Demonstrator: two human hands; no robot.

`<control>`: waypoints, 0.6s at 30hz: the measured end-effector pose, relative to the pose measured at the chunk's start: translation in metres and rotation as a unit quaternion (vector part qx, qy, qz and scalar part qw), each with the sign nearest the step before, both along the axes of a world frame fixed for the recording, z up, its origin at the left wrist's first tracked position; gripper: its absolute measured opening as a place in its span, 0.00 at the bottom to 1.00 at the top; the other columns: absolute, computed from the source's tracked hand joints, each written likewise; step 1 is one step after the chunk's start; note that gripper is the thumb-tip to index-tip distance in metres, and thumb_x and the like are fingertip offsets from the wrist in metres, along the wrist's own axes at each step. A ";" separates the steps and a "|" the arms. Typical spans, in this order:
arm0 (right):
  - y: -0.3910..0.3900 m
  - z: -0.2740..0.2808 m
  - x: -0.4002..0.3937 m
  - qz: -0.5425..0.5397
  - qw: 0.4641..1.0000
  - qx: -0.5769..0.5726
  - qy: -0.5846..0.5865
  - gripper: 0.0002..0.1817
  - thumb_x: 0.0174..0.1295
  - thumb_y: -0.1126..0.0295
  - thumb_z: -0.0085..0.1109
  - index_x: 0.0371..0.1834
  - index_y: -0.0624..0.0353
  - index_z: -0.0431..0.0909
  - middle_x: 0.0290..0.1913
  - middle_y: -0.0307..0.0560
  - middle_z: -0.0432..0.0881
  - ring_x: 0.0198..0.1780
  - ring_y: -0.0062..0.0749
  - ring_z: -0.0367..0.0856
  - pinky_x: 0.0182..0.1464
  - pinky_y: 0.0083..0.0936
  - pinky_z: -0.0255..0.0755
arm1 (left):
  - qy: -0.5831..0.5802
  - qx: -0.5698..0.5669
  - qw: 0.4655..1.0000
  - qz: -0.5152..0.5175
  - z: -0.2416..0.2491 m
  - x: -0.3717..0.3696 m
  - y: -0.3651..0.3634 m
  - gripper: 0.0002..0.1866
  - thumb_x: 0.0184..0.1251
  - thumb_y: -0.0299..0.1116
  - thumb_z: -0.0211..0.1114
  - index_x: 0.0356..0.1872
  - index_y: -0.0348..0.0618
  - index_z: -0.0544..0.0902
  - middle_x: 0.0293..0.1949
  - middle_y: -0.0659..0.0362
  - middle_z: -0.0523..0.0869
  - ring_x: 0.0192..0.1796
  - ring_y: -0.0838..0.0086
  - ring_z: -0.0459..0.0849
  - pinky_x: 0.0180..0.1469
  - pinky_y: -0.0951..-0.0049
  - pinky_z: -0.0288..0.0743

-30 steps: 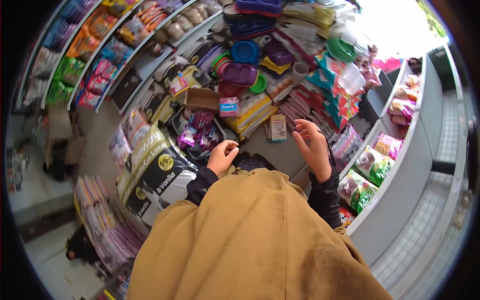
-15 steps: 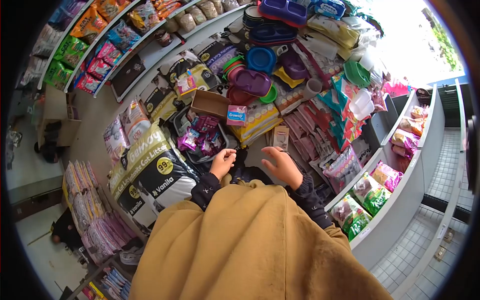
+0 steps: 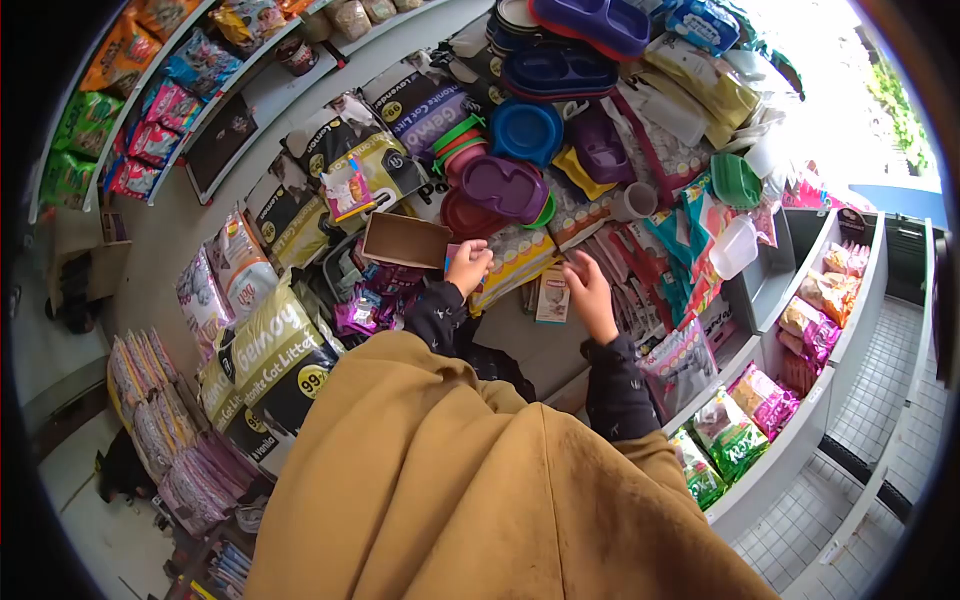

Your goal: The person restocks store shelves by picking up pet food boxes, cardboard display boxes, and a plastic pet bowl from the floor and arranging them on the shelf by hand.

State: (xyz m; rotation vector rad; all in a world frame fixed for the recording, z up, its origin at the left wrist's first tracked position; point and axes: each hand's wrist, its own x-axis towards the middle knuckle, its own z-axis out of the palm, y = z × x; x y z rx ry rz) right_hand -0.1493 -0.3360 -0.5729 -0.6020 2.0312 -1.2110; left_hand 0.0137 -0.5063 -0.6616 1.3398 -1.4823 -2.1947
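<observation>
Near shelves [image 3: 283,87], seemingly mid-reach, holding left fingers [image 3: 481,262] curled by a box [image 3: 405,243], unclear if pinching, right fingers [image 3: 584,270] spread by a carton [image 3: 553,298], needing closer contact.

left fingers [image 3: 479,260] near open brown box [image 3: 407,240], right fingers [image 3: 587,270] beside small carton [image 3: 552,298]

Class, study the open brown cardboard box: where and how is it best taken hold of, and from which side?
Probably by the far long edge of the open brown cardboard box, coming from above with the left hand, the nearer one, pinching that wall with the thumb inside. The opening faces the wearer, exposing the rim, while purple packets lie along the near edge.
</observation>
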 end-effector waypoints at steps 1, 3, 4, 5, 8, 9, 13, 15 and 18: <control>-0.014 -0.015 -0.004 -0.016 1.000 0.006 -0.020 0.24 0.64 0.71 0.56 0.62 0.64 0.63 0.49 0.51 0.80 0.48 0.27 0.79 0.48 0.23 0.74 | 0.002 0.025 0.999 0.026 -0.006 -0.008 -0.008 0.17 0.65 0.34 0.60 0.52 0.39 0.71 0.36 0.61 0.81 0.37 0.79 0.80 0.36 0.79 0.74; -0.039 -0.042 -0.007 -0.038 0.998 0.018 -0.042 0.25 0.64 0.71 0.56 0.63 0.65 0.62 0.49 0.51 0.80 0.48 0.28 0.79 0.48 0.23 0.74 | 0.005 0.075 0.994 0.077 -0.019 -0.023 -0.019 0.21 0.65 0.34 0.60 0.56 0.39 0.68 0.39 0.60 0.81 0.40 0.77 0.81 0.39 0.77 0.75; -0.054 -0.053 -0.008 -0.036 0.999 0.020 -0.022 0.28 0.60 0.69 0.58 0.63 0.65 0.61 0.50 0.55 0.79 0.47 0.34 0.80 0.48 0.27 0.74 | 0.002 0.079 0.994 0.072 -0.025 -0.030 -0.023 0.21 0.65 0.34 0.60 0.56 0.39 0.68 0.39 0.60 0.81 0.40 0.77 0.81 0.39 0.77 0.75; -0.066 -0.063 -0.012 -0.032 0.999 0.022 -0.001 0.32 0.57 0.66 0.61 0.63 0.65 0.61 0.51 0.59 0.78 0.46 0.40 0.81 0.48 0.30 0.74 | 0.006 0.102 0.990 0.098 -0.031 -0.036 -0.026 0.23 0.65 0.35 0.60 0.58 0.40 0.67 0.42 0.58 0.80 0.43 0.75 0.80 0.43 0.75 0.74; -0.098 -0.078 -0.027 0.012 0.996 0.066 0.065 0.36 0.54 0.66 0.62 0.65 0.65 0.58 0.56 0.64 0.72 0.51 0.47 0.78 0.52 0.34 0.72 | 0.002 0.147 0.978 0.148 -0.048 -0.046 -0.036 0.26 0.65 0.37 0.60 0.61 0.40 0.65 0.50 0.54 0.77 0.51 0.70 0.79 0.51 0.72 0.73; -0.106 -0.081 -0.030 0.036 0.991 0.086 0.099 0.38 0.53 0.66 0.63 0.66 0.65 0.57 0.59 0.67 0.69 0.53 0.51 0.77 0.54 0.35 0.71 | 0.013 0.193 0.964 0.182 -0.053 -0.051 -0.036 0.28 0.64 0.40 0.61 0.62 0.41 0.63 0.54 0.53 0.74 0.55 0.68 0.76 0.55 0.70 0.70; -0.126 -0.109 -0.051 0.026 0.966 0.076 0.244 0.38 0.52 0.66 0.64 0.66 0.64 0.58 0.60 0.66 0.68 0.60 0.54 0.70 0.61 0.34 0.64 | 0.044 0.297 0.914 0.272 -0.057 -0.077 -0.033 0.35 0.62 0.48 0.61 0.66 0.43 0.60 0.65 0.52 0.64 0.64 0.62 0.66 0.64 0.65 0.60; -0.133 -0.118 -0.058 0.038 0.967 0.079 0.240 0.39 0.52 0.66 0.63 0.67 0.64 0.57 0.61 0.66 0.67 0.62 0.54 0.67 0.63 0.35 0.62 | 0.058 0.331 0.887 0.318 -0.058 -0.084 -0.029 0.39 0.60 0.55 0.60 0.67 0.45 0.58 0.68 0.53 0.58 0.67 0.60 0.61 0.67 0.62 0.55; -0.141 -0.125 -0.064 0.061 0.967 0.079 0.233 0.40 0.52 0.67 0.63 0.67 0.64 0.56 0.64 0.66 0.65 0.66 0.54 0.62 0.65 0.35 0.58 | 0.082 0.341 0.894 0.279 -0.058 -0.088 -0.027 0.41 0.59 0.59 0.58 0.69 0.47 0.57 0.69 0.55 0.58 0.68 0.60 0.60 0.67 0.61 0.54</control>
